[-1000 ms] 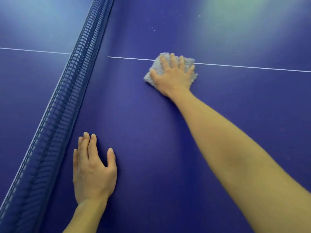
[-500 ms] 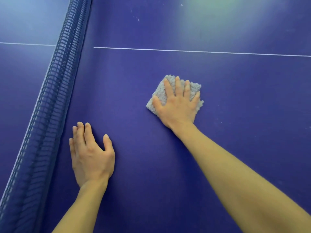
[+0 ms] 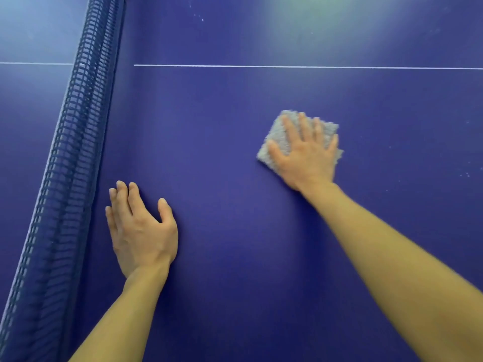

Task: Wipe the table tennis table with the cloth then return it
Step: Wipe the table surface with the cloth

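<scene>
Dragged cloth (image 3: pixel 278 134) back off white line (image 3: pixel 287 66) and rightward, away from net (image 3: pixel 75 152). Now lies flat on table (image 3: pixel 235 165), under right hand (image 3: pixel 307 158): fingers spread straight, pressing, nothing gripped, presumably for even wipe pressure. Left hand (image 3: pixel 141 231) flat beside net, empty, likely bracing the lean. Pale specks (image 3: pixel 467 175) further right, so wiping probably not finished.

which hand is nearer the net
Left. The left hand lies flat on the table right beside the net; the right hand presses the cloth farther out.
</scene>
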